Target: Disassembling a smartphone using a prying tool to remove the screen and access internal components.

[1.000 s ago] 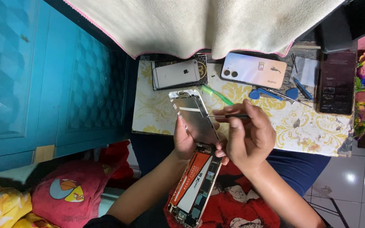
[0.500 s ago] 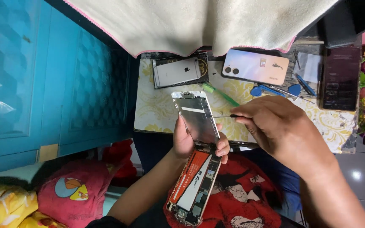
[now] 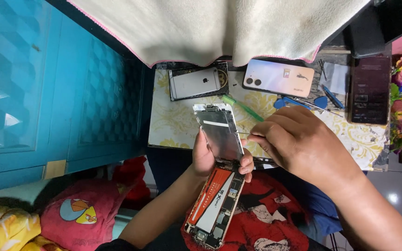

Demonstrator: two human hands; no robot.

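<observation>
My left hand (image 3: 208, 158) grips an opened phone at its hinge line. The lifted screen panel (image 3: 219, 132) shows its bare metal back and tilts up toward the small table. The phone's lower body (image 3: 215, 204) lies over my lap, with an orange-and-white battery and circuit board exposed. My right hand (image 3: 294, 144) pinches a thin metal tool (image 3: 244, 134) whose tip touches the right edge of the screen panel.
A small yellow-patterned table (image 3: 177, 125) holds a silver phone (image 3: 195, 82) face down, a pale iridescent phone (image 3: 273, 78), a green pry stick (image 3: 240, 106), blue picks (image 3: 321, 101) and a dark tablet (image 3: 369, 89). A cream towel (image 3: 219, 28) hangs above. A turquoise cabinet (image 3: 56, 93) stands at left.
My right hand has slid right and lower, away from over the screen panel, with the tool tip staying at the panel's right edge. My left hand and the phone stay put.
</observation>
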